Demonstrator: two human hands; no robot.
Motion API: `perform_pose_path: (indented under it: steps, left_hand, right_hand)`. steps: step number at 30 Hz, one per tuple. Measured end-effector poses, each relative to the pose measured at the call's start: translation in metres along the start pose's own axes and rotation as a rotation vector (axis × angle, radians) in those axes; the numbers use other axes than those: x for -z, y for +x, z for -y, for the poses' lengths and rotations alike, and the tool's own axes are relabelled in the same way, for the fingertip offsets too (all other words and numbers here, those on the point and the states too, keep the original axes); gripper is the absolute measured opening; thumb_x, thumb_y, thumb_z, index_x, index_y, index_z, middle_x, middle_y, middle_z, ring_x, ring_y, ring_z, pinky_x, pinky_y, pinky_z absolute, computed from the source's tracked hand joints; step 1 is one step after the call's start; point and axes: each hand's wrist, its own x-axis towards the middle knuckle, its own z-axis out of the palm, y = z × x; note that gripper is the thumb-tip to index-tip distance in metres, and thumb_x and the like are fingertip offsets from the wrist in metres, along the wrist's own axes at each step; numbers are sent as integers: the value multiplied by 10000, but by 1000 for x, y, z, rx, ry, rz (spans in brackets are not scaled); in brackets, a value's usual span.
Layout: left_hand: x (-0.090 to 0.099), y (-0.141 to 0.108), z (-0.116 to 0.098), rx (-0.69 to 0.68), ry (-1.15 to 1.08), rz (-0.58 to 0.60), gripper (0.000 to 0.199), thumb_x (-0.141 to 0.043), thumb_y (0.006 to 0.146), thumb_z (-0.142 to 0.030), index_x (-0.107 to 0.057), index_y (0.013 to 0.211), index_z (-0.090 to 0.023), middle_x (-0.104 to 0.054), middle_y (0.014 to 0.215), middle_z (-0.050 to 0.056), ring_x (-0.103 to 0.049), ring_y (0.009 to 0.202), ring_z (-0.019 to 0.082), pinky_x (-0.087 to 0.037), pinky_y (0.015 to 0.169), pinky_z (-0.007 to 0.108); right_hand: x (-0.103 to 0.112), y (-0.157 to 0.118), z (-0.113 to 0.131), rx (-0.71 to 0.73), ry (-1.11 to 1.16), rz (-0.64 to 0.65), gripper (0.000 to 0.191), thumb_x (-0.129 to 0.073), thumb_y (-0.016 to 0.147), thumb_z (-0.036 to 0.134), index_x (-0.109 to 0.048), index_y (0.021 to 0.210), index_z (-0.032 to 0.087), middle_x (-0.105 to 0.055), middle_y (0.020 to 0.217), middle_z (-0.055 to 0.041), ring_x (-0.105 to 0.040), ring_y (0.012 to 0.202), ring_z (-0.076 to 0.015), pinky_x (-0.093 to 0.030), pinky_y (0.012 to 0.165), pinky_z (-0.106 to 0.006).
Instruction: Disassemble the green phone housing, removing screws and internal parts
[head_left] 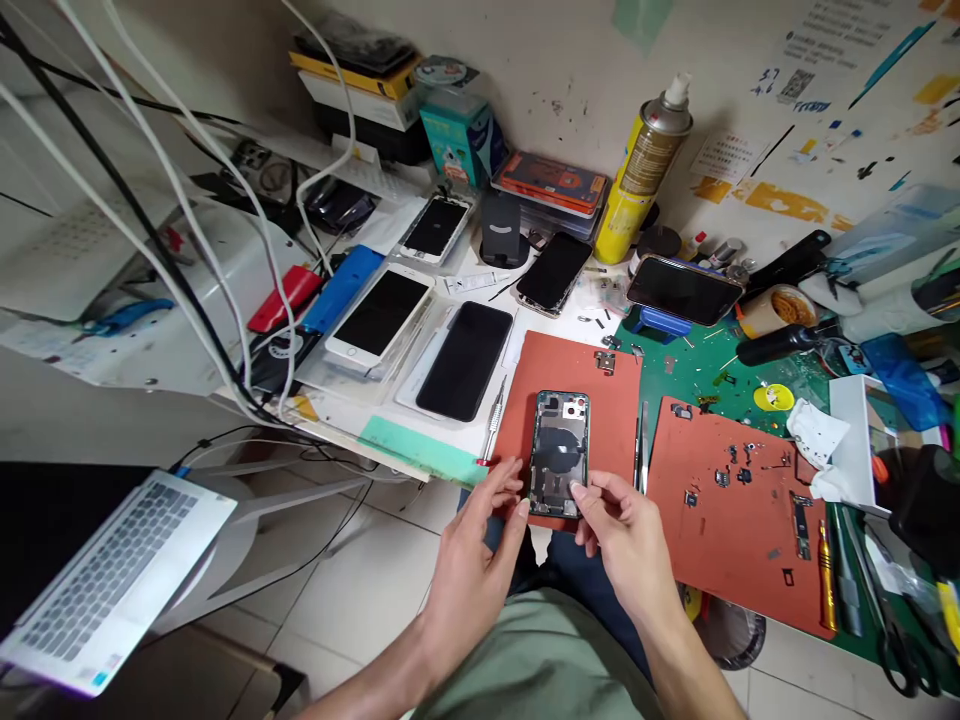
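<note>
An opened smartphone housing (pixel 560 470) with its bare inner side up lies over the front of the left orange-red mat (pixel 517 400). My right hand (pixel 622 520) pinches its lower right corner, thumb on top and fingers at the edge and underneath. My left hand (pixel 487 530) is beside the lower left edge, fingers apart and slightly bent, the thumb tip at the corner. A screwdriver (pixel 495 425) lies to the left of the housing, and metal tweezers (pixel 643 445) lie to its right. Small phone parts (pixel 605 362) sit at the mat's far edge.
A second orange-red mat (pixel 720 540) carries several tiny parts, with scissors (pixel 900 640) to its right. Several phones, including a black one (pixel 465 360) and a white one (pixel 380 315), lie on the left. A yellow spray can (pixel 637 180) stands behind. White cables (pixel 187 200) hang at left above a laptop (pixel 127 570).
</note>
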Motion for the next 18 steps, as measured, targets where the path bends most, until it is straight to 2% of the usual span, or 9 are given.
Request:
perform_pose_path:
  steps: [4,6,8,11,16,18]
  left_hand:
    - [-2,7,-15,155,-322,29,635,-720,999,-551,-586,1533,-234,-713,1472,136,-705,1353,272,-614,1108,378]
    - [-5,10,-27,193,-431,74,637,-750,971,-569,-625,1484,-212,-771,1365,133,-752,1258,272,-634,1056,369]
    - [-10,11,-38,214,-486,93,569,-747,975,-566,-683,1396,-189,-814,1234,120,-794,1090,248,-654,941,329]
    - [-15,9,-46,230,-509,57,463,-729,993,-554,-747,1250,-170,-823,1147,99,-768,884,188,-633,809,275]
    - [-19,0,-42,265,-576,18,371,-751,984,-532,-769,1058,-169,-813,1076,71,-703,778,146,-603,769,257]
    - [-19,-3,-38,268,-612,23,351,-762,981,-515,-769,1060,-173,-811,1072,65,-694,767,142,-596,765,256]
  right_hand:
    - [0,-19,1,34,58,8,531,-786,867,690,-780,1036,186,-597,601,24,-550,523,-136,-481,516,-253]
    - [-2,-28,0,39,83,-4,536,-799,858,685,-785,1057,187,-594,601,23,-557,521,-145,-490,504,-258]
    - [-4,-36,-2,44,91,-16,517,-804,861,674,-785,1036,187,-588,598,22,-567,522,-150,-495,500,-259]
    - [-6,-43,-7,66,100,-35,478,-803,880,646,-782,1013,188,-599,629,14,-584,527,-145,-494,497,-248]
    - [-6,-50,-13,94,119,-46,455,-811,884,626,-781,1015,191,-619,676,4,-608,532,-145,-497,482,-241]
    - [-6,-51,-13,96,120,-30,461,-804,890,631,-784,1022,189,-617,658,4,-605,527,-147,-497,485,-242]
